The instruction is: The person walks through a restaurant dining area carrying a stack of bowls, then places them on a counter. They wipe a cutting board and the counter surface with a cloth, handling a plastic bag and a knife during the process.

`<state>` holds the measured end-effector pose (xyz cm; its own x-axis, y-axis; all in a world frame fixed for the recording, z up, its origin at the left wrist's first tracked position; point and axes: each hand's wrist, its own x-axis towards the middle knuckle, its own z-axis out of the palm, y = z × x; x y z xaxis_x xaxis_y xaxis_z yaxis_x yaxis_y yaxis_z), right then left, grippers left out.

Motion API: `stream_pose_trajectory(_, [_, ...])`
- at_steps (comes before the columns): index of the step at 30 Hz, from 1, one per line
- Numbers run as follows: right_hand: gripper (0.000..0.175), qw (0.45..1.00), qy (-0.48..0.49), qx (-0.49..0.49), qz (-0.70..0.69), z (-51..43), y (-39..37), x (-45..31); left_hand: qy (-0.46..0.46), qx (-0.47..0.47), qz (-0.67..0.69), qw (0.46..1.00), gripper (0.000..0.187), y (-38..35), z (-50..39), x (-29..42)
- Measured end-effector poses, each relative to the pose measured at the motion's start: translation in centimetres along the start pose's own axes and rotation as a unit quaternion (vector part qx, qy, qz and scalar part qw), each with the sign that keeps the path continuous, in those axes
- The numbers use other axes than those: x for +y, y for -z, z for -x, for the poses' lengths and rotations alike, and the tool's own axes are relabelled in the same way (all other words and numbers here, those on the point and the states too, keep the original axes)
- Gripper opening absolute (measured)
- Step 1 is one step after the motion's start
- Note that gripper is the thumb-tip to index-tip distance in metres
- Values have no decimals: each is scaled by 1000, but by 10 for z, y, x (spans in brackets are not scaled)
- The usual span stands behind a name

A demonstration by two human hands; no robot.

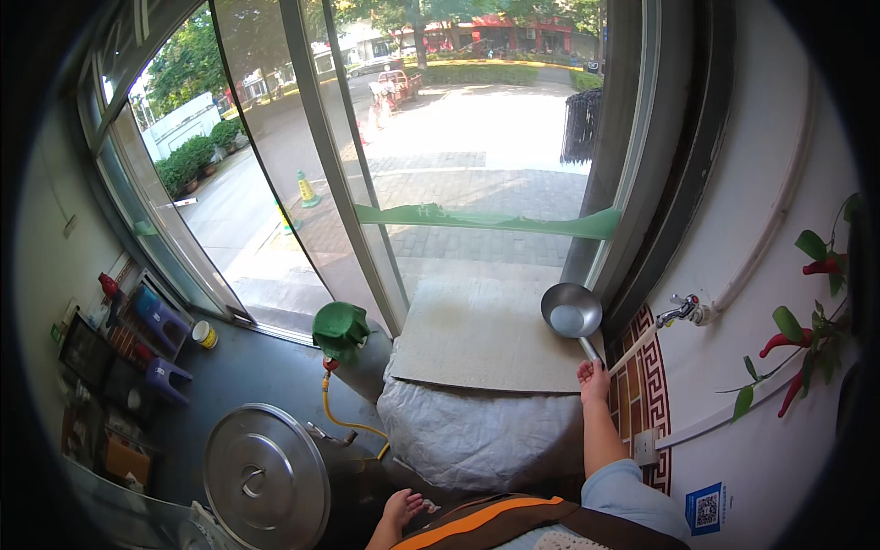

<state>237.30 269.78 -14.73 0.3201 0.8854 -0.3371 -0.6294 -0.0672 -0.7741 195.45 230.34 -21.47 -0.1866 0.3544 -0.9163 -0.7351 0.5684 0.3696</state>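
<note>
A round metal wok [571, 311] with a straight handle lies at the right end of a pale board [481, 344]. At the tip of that handle is my right hand [593, 380], its palm turned up and its fingers curled; whether they close round the handle I cannot tell. My left hand [405, 507] is low in the view, in front of the apron [481, 524], with its fingers apart and nothing seen in it. Below the board hangs a crumpled whitish cover [474, 433].
A large lidded steel pot [268, 474] stands at the lower left. Behind it are a gas cylinder [361, 364] under a green cloth [342, 330] and a yellow hose [335, 412]. A wall tap [680, 311] and hose are at right; glass doors rise ahead.
</note>
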Motion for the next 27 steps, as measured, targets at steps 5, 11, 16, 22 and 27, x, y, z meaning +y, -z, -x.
stream_pose_trajectory(5, [28,997,-44,-7,60,6,46,-11,51,-28,57,997,69,-43,-33,6])
stream_pose_trajectory(11, [26,964,-187,166,95,125,202,72,-31,-156,148,976,69,-69,-46,3])
stream_pose_trajectory(16, [67,900,-432,49,14,192,209,180,-48,-141,217,965,58,-53,-44,-2])
stream_pose_trajectory(22, [57,932,-311,96,-157,231,127,149,-124,-204,219,946,45,-51,24,30])
stream_pose_trajectory(27, [54,984,-47,-84,-151,214,-16,-24,-365,-237,154,887,32,-126,126,147])
